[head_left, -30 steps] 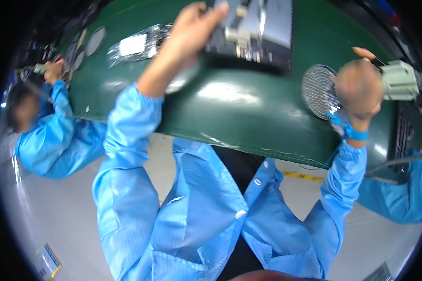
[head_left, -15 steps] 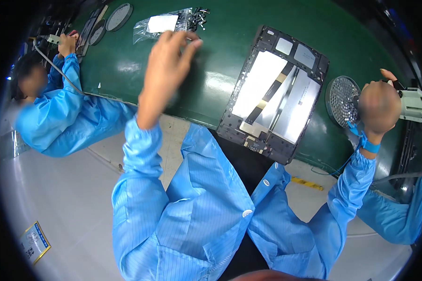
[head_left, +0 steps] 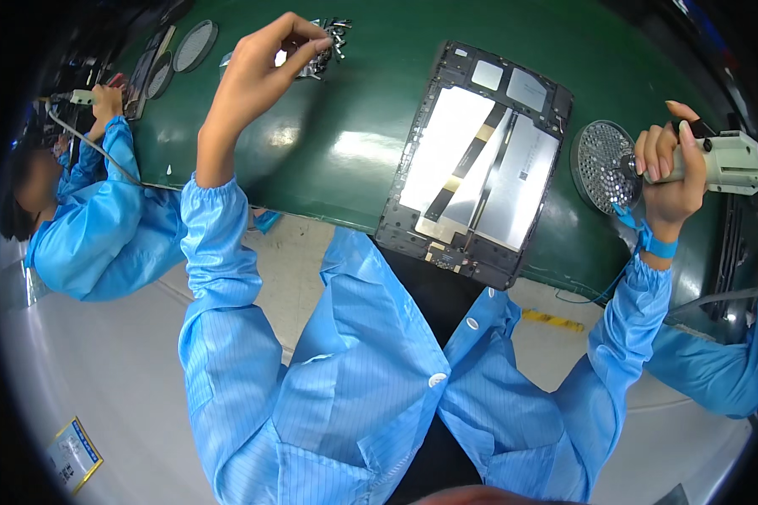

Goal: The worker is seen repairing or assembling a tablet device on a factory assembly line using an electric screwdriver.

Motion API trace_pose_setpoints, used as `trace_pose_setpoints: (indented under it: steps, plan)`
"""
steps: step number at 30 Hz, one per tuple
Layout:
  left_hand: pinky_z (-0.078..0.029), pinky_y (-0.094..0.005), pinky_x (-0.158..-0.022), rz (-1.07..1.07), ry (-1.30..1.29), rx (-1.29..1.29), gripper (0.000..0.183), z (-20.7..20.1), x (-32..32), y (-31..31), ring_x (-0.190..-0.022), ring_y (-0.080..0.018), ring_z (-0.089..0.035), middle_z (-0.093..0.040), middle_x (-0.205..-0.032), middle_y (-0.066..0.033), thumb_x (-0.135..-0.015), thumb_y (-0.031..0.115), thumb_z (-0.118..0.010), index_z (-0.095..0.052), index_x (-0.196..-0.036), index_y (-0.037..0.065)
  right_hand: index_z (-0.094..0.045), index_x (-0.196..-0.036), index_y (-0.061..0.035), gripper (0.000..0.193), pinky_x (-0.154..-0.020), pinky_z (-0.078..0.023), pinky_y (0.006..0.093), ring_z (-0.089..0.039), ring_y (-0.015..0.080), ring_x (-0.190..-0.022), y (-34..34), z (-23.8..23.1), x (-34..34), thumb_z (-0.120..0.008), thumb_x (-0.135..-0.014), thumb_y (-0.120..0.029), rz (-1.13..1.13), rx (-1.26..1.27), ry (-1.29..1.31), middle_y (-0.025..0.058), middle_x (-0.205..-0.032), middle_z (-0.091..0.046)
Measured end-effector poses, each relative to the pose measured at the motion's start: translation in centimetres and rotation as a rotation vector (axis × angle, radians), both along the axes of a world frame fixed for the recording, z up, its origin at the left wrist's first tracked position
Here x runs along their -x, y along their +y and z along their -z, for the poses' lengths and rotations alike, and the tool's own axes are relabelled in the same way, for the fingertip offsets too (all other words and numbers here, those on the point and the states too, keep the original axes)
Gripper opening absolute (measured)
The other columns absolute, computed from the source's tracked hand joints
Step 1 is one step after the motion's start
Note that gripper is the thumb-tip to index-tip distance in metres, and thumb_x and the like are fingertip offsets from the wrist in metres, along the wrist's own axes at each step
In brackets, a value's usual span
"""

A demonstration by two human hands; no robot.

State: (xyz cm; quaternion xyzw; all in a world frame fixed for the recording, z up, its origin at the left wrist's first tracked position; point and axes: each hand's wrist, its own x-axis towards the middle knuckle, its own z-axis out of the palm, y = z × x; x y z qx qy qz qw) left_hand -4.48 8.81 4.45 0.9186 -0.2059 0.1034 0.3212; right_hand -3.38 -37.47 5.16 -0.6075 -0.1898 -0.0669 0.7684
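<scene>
Open-backed tablet (head_left: 531,172) on table (head_left: 362,126). Looks partway: strip (head_left: 470,158) laid inside, back cover not on; small black parts (head_left: 335,40) loose, left of tablet. Long axis points away from person, far end leaning right. Left hand (head_left: 257,71) left of tablet: thumb, index nearly meeting; can't tell if pinching anything. Right hand (head_left: 669,177), right of tablet: fingers wrapped round pale tool (head_left: 737,162).
</scene>
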Motion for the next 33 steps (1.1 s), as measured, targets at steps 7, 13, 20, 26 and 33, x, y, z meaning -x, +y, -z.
trace_pose_setpoints:
  steps: [7,13,20,26,33]
  plan:
    - [-0.051,-0.0264,-0.069,0.572,-0.42,0.522,0.023,2.5,-5.7,-7.4,-0.076,-0.0106,-0.062,-0.068,-0.089,-0.0005,-0.104,0.009,-0.061,-0.07,-0.124,0.001,-0.055,-0.126,0.0124,0.038,-0.05,-0.039,0.0296,-0.038,0.0098,-0.048,-0.2,0.0,0.0,-0.05,-0.101,-0.016,-0.012,-0.029,0.029,-0.0012,-0.058,-0.036]
    - [-0.053,-0.024,-0.079,0.055,0.357,0.57,0.024,3.2,-5.6,-11.2,-0.086,-0.0104,-0.066,-0.073,-0.098,-0.0051,-0.102,0.013,-0.067,-0.071,-0.117,-0.004,-0.053,-0.128,0.011,0.041,-0.052,-0.037,0.0283,-0.035,0.0087,-0.049,-0.3,0.5,-0.2,-0.046,-0.1,-0.018,0.002,0.03,0.042,-0.002,-0.059,-0.035]
    - [-0.053,-0.0251,-0.079,-0.01,0.605,0.636,0.024,2.3,-5.5,-11.8,-0.087,-0.0107,-0.066,-0.075,-0.101,-0.0059,-0.099,0.013,-0.072,-0.075,-0.114,-0.005,-0.057,-0.124,0.0143,0.036,-0.049,-0.038,0.0306,-0.038,0.0113,-0.048,0.0,0.0,0.0,-0.052,-0.098,-0.01,0.011,-0.035,0.024,0.0006,-0.058,-0.038]
    - [-0.053,-0.0253,-0.078,-0.025,0.532,0.512,0.023,1.6,-5.4,-11.5,-0.085,-0.0109,-0.066,-0.077,-0.097,-0.0057,-0.096,0.014,-0.075,-0.078,-0.111,-0.003,-0.059,-0.123,0.0105,0.032,-0.049,-0.038,0.0312,-0.039,0.012,-0.048,0.0,0.5,-0.4,-0.052,-0.099,-0.01,-0.042,-0.055,-0.013,0.0012,-0.059,-0.038]
    - [-0.051,-0.0257,-0.066,-0.008,0.564,0.259,0.022,1.2,-6.7,-11.3,-0.072,-0.0087,-0.062,-0.075,-0.085,-0.0026,-0.096,0.016,-0.075,-0.079,-0.11,0.0,-0.06,-0.123,0.0067,0.03,-0.048,-0.039,0.0318,-0.04,0.0128,-0.047,-0.5,0.7,-0.4,-0.052,-0.099,-0.007,-0.069,-0.082,-0.038,0.0017,-0.059,-0.039]
